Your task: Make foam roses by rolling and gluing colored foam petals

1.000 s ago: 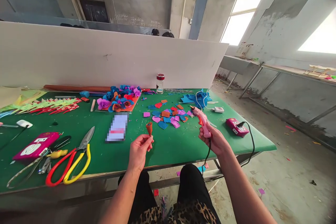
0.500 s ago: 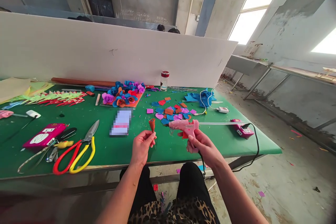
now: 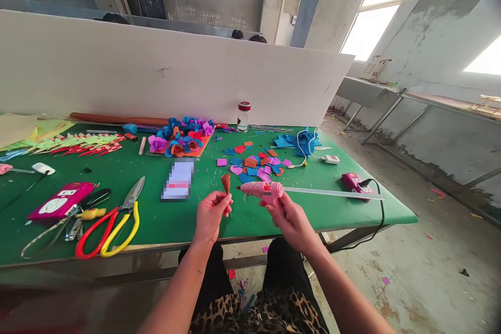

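Left hand (image 3: 211, 214) has the bottom end of an orange rolled-paper cone (image 3: 226, 182) pinched between thumb and fingers, held up over the near side of the green worktop (image 3: 164, 227). Right hand (image 3: 290, 218) is wrapped round the grip of a pink hot glue gun (image 3: 258, 189), nozzle aimed left and just beside the cone, apparently not touching it. Can't tell if the trigger's squeezed.

Tip-wise, I'd go with exactly that low pinch so the fingertips are clear of the hot end, hold the cone dead steady and give it only a small dab. A fat blob would probably ooze and string. Mind the long clear glue stick (image 3: 329, 193) poking out the back too, it could snag.

Cone itself: burnt orange, skinny at the bottom, flared on top, roughly upright, with a thin stem-like bit (image 3: 231, 216) peeking out under the fingers. Beyond it there's a scatter of cut paper petals (image 3: 250, 163), then paper roses (image 3: 191, 138) farther back on the left.
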Demonstrator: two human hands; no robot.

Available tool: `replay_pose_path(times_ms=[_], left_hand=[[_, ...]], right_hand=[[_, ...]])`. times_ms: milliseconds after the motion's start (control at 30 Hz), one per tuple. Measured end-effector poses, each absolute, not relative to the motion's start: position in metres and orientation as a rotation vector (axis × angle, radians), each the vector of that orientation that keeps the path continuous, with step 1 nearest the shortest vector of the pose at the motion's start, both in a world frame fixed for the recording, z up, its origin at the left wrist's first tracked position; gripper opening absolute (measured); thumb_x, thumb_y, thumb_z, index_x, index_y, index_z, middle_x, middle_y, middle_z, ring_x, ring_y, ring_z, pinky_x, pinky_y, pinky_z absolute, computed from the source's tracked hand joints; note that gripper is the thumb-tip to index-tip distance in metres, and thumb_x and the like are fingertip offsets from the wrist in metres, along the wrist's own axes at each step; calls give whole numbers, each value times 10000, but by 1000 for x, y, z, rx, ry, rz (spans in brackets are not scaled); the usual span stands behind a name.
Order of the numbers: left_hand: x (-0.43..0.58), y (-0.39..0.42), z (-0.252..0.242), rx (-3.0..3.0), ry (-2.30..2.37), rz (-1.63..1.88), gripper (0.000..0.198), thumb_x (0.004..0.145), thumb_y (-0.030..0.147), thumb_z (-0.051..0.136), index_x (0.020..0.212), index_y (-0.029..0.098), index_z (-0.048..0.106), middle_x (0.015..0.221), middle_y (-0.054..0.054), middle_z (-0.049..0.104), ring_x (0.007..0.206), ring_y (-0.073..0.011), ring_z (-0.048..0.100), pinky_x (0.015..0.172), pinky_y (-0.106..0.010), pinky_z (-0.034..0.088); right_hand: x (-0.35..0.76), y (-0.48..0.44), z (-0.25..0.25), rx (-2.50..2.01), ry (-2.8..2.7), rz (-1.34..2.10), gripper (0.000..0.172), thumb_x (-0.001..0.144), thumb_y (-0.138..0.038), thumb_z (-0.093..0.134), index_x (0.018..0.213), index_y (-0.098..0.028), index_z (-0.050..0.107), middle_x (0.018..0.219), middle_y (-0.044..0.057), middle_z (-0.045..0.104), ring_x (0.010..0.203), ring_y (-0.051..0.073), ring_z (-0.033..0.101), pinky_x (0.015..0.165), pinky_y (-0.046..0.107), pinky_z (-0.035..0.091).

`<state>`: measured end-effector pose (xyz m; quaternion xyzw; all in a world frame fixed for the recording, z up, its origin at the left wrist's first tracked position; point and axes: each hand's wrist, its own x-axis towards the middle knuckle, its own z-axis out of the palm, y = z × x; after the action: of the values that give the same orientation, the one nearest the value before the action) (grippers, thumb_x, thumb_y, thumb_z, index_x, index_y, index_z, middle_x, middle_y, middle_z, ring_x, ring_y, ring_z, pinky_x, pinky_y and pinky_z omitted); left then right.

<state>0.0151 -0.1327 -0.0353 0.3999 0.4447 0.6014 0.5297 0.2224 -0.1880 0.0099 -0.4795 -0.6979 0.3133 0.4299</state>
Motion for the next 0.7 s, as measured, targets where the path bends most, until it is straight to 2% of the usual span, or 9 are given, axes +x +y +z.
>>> replay_pose_path(times_ms=[200, 367, 567, 700], left_hand=[[16, -133, -36, 967, 1073, 1435, 261, 654, 362, 803, 701, 149, 660, 617, -19, 642, 505, -88, 500, 460, -213, 362], [15, -133, -34, 967, 1062, 1437, 259, 658, 365, 801, 703, 149, 666, 609, -23, 642, 506, -94, 508, 460, -218, 365], [13, -133, -34, 937, 1023, 1425, 259, 659, 358, 804, 705, 146, 662, 641, -29, 650, 510, -87, 511, 467, -217, 368], [14, -134, -32, 937, 1035, 1423, 264, 657, 363, 807, 701, 148, 658, 625, -24, 643, 503, -90, 507, 463, -221, 367]], right_hand=[[215, -190, 6, -1238, -1832, 507, 236, 972, -322, 445, 1150, -196, 534, 858, 42, 678, 697, 170, 598, 661, 258, 465], [211, -190, 1, -1226, -1833, 516, 211, 972, -321, 449, 1127, -212, 541, 872, 47, 670, 738, 189, 616, 684, 272, 468], [210, -188, -5, -1202, -1749, 627, 323, 984, -364, 433, 1265, -213, 481, 905, 50, 690, 695, 182, 602, 658, 274, 475], [208, -188, -7, -1215, -1770, 606, 261, 976, -349, 442, 1191, -218, 512, 899, 56, 686, 744, 200, 623, 677, 284, 469]])
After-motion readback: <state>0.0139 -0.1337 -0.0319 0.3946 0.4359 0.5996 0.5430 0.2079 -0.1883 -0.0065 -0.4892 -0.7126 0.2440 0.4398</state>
